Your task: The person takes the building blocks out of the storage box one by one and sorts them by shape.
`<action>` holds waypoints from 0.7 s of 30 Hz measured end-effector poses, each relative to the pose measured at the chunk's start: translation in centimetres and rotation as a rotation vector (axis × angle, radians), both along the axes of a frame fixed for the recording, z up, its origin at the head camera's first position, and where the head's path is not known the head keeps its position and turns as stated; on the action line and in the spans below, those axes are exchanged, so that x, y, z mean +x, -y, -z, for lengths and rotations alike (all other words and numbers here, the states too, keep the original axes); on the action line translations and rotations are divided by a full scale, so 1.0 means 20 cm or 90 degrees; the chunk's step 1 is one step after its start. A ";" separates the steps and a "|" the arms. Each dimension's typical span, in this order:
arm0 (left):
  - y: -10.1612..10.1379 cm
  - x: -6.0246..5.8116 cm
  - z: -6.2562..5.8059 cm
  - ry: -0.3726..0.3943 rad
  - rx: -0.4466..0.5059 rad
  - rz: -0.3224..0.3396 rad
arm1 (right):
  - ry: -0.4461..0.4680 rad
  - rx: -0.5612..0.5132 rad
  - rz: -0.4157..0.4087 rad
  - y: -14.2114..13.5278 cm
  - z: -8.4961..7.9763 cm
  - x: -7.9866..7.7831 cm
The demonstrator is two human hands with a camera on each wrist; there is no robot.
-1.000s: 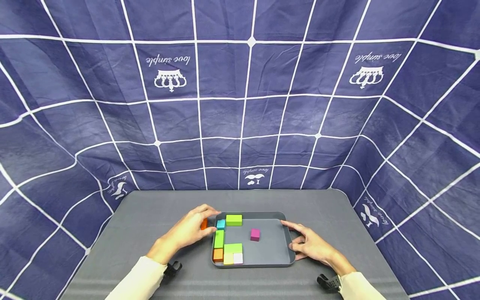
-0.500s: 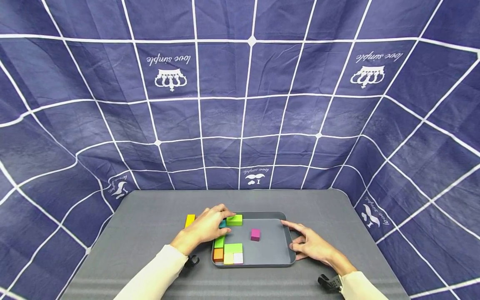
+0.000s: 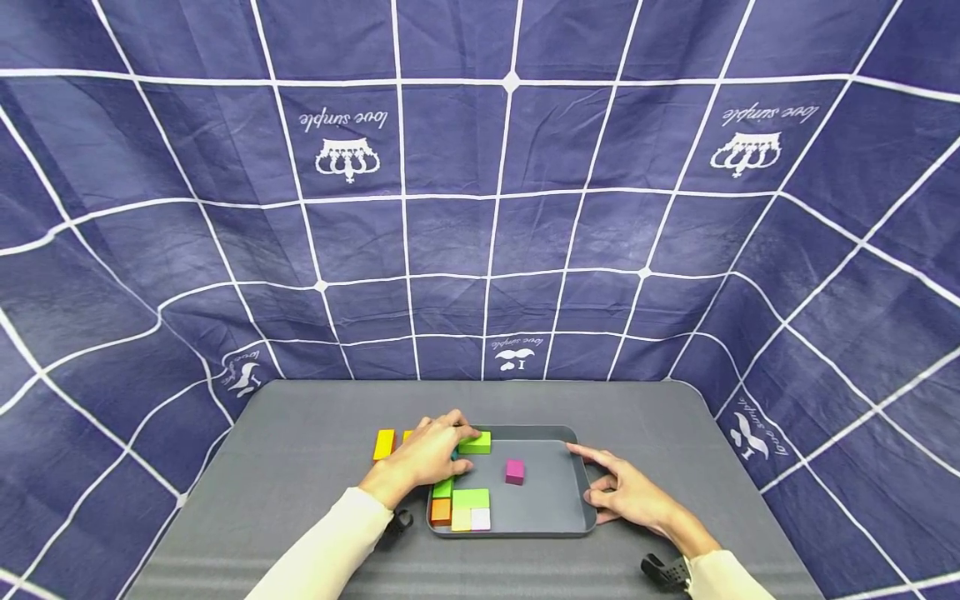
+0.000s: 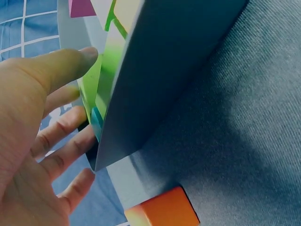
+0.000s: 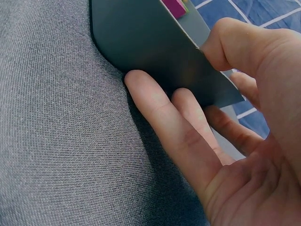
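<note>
A grey rectangular tray lies between both hands. My left hand reaches over its left rim, fingers loosely spread. One fingertip touches a lime block by the far wall, and the thumb is close in front of it. A blue block is mostly covered by this hand. My right hand holds the tray's right end; its index finger lies over the far rim, other fingers against the outer wall. Inside the tray are a magenta cube, an orange block, a green bar and a white block.
Outside the tray, to its left, lies a yellow block. An orange block on the grey cloth shows in the left wrist view. A blue gridded curtain stands behind and at the sides.
My left hand has moved right, from beside the tray's left rim to over its blocks, reaching the lime block. Yellow blocks left of the tray have come into view. The right hand stays in place.
</note>
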State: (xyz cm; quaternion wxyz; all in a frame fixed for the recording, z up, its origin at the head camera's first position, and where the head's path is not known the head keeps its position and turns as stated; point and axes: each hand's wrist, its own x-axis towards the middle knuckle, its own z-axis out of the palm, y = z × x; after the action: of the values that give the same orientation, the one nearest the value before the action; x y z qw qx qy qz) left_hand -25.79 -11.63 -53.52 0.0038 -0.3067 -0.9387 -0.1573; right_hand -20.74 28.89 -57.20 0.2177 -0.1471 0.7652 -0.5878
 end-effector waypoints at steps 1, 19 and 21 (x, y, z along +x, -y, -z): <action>0.00 0.00 0.00 0.003 0.000 0.003 | 0.000 0.000 0.001 0.00 0.00 0.00; -0.03 -0.01 -0.02 0.081 0.077 0.032 | -0.006 0.009 0.006 0.00 0.01 0.00; -0.03 -0.01 -0.02 0.085 0.080 0.039 | -0.009 0.010 0.004 -0.01 0.02 0.00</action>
State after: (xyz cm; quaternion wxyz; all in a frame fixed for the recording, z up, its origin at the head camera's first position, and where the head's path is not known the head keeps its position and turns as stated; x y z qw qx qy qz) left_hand -25.94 -10.97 -53.22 -0.0442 -0.3235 -0.9153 -0.2358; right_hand -20.65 28.99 -57.53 0.2116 -0.1468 0.7716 -0.5817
